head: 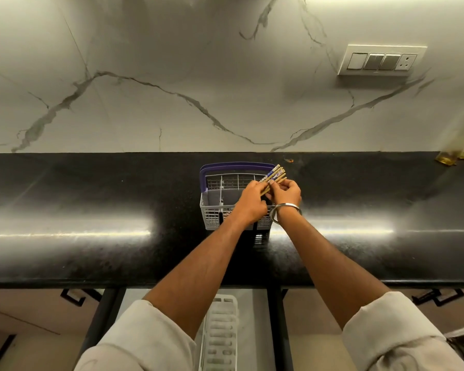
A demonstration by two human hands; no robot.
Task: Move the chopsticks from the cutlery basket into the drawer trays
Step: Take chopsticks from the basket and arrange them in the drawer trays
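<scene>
Over the far right corner of the cutlery basket (212, 210), which sits on the black countertop (91, 250), both hands meet around a small bundle of chopsticks (275, 174). The left hand (249, 200) has its fingers curled round the lower part of the bundle, and the right hand (285, 192), with a metal bangle (285, 210) at the wrist, pinches the same sticks from the other side; the upper ends, patterned in blue and white, fan out above the fingers toward the marble wall (225, 76). Whether the lower tips are clear of the basket compartment I cannot tell, since the hands cover them. These sticks look light, thin and rigid, with a smooth finish, so the likely trouble is one slipping out of the bunch or the set splaying apart rather than anything breaking. A hold round the middle of the bundle, squeezing all the sticks together, would probably keep them aligned better than a pinch near one end. Below the counter edge, a white drawer tray (221, 330) shows between the forearms, well apart from the bundle, so the carry down to it is judged not yet begun.
</scene>
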